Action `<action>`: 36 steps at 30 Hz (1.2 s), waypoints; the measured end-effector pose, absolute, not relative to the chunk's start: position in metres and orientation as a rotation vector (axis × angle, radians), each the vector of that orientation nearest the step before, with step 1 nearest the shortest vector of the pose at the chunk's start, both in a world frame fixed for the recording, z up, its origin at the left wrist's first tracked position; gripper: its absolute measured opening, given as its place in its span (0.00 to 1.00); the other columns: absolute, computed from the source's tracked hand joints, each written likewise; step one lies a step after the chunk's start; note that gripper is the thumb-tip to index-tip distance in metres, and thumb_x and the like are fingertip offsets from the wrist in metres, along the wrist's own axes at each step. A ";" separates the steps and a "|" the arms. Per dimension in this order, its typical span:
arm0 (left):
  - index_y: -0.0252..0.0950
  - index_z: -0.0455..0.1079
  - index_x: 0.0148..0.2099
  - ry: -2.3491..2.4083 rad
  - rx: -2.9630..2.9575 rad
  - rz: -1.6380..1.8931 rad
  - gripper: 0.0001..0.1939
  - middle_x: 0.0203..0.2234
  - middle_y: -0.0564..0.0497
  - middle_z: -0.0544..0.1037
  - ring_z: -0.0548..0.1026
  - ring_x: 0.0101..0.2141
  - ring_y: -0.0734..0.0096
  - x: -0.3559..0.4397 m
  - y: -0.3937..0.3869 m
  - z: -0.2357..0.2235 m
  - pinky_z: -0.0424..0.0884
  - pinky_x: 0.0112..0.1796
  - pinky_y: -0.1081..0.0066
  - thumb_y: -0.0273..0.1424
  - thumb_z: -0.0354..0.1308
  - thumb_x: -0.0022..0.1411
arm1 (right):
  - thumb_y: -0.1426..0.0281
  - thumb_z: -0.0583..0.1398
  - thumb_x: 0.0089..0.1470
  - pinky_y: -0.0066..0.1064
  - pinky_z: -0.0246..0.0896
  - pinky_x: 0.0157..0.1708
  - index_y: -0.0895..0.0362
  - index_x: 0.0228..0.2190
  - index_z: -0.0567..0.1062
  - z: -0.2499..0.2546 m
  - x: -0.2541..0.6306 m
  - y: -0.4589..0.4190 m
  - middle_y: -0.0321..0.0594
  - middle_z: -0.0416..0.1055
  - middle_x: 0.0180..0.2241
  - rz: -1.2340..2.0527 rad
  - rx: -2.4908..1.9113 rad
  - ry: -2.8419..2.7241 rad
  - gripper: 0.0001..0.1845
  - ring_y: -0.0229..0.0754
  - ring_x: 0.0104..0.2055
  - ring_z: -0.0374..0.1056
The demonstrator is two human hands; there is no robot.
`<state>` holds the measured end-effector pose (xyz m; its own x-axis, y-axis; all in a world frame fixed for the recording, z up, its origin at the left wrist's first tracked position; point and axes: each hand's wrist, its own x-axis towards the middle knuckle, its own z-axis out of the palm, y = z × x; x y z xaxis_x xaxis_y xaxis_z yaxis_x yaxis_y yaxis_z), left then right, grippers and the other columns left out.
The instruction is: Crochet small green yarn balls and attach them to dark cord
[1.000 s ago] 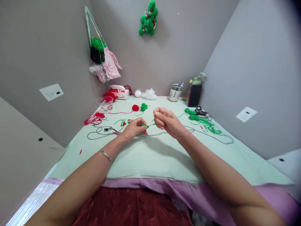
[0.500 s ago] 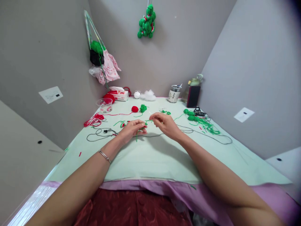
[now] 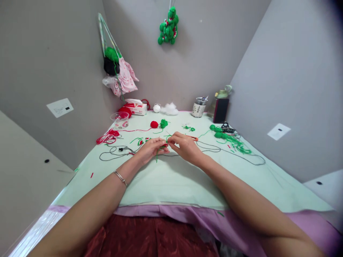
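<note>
My left hand (image 3: 150,149) and my right hand (image 3: 184,146) meet above the pale green table cover (image 3: 171,178). Both pinch a small green yarn piece (image 3: 162,147) between their fingertips, and a green strand hangs down from it. My right hand's fingers also seem to hold a thin orange-handled tool (image 3: 192,137) that points right. A metal bangle (image 3: 120,176) sits on my left wrist.
A black cord (image 3: 230,151) snakes across the cover. Red yarn (image 3: 108,135), a red ball (image 3: 154,124), green yarn pieces (image 3: 233,141), a plastic cup (image 3: 119,119), a tissue box (image 3: 135,106), a tin (image 3: 198,106) and a dark box (image 3: 221,109) stand further back. Green crochet pieces (image 3: 168,26) hang on the wall.
My right hand has come down and leftward from a raised pull until its fingertips meet my left hand's. My left hand has stayed almost still.
</note>
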<state>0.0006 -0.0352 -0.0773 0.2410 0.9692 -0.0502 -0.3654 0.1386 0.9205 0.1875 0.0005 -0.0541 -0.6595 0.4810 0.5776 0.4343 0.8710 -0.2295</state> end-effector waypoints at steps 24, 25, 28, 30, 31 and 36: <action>0.32 0.75 0.38 0.833 1.155 0.942 0.14 0.30 0.51 0.76 0.75 0.29 0.75 -0.003 -0.039 -0.073 0.74 0.41 0.68 0.34 0.70 0.52 | 0.66 0.53 0.64 0.30 0.64 0.32 0.56 0.44 0.75 -0.035 0.201 0.013 0.36 0.73 0.27 0.846 -0.629 -2.075 0.14 0.37 0.28 0.69; 0.32 0.75 0.38 0.848 1.157 0.946 0.14 0.30 0.51 0.76 0.75 0.29 0.75 -0.003 -0.038 -0.073 0.74 0.41 0.68 0.35 0.70 0.52 | 0.64 0.54 0.63 0.30 0.65 0.31 0.56 0.47 0.73 -0.032 0.202 0.014 0.35 0.72 0.25 0.995 -0.623 -1.975 0.15 0.37 0.27 0.69; 0.31 0.75 0.38 0.873 1.172 0.943 0.16 0.30 0.51 0.76 0.76 0.29 0.75 -0.002 -0.038 -0.073 0.73 0.41 0.68 0.35 0.71 0.51 | 0.60 0.62 0.57 0.30 0.65 0.28 0.55 0.53 0.67 -0.025 0.206 0.019 0.31 0.70 0.24 1.278 -0.616 -1.687 0.25 0.37 0.25 0.70; 0.31 0.75 0.38 0.867 1.187 0.950 0.16 0.29 0.51 0.76 0.76 0.29 0.74 -0.003 -0.037 -0.073 0.73 0.41 0.67 0.36 0.71 0.51 | 0.58 0.65 0.52 0.29 0.65 0.28 0.55 0.50 0.67 -0.024 0.208 0.022 0.30 0.69 0.23 1.349 -0.632 -1.546 0.27 0.37 0.25 0.70; 0.32 0.75 0.38 0.861 1.190 0.964 0.16 0.28 0.52 0.76 0.76 0.29 0.74 -0.003 -0.037 -0.073 0.74 0.41 0.66 0.36 0.71 0.52 | 0.58 0.66 0.50 0.29 0.65 0.27 0.56 0.47 0.67 -0.024 0.208 0.024 0.29 0.68 0.22 1.355 -0.640 -1.484 0.26 0.36 0.24 0.69; 0.33 0.74 0.37 0.875 1.180 1.061 0.15 0.27 0.53 0.76 0.76 0.29 0.73 -0.004 -0.032 -0.078 0.73 0.42 0.66 0.36 0.71 0.50 | 0.58 0.69 0.46 0.26 0.61 0.24 0.55 0.33 0.68 -0.023 0.209 0.027 0.28 0.66 0.21 1.344 -0.664 -1.390 0.20 0.33 0.22 0.65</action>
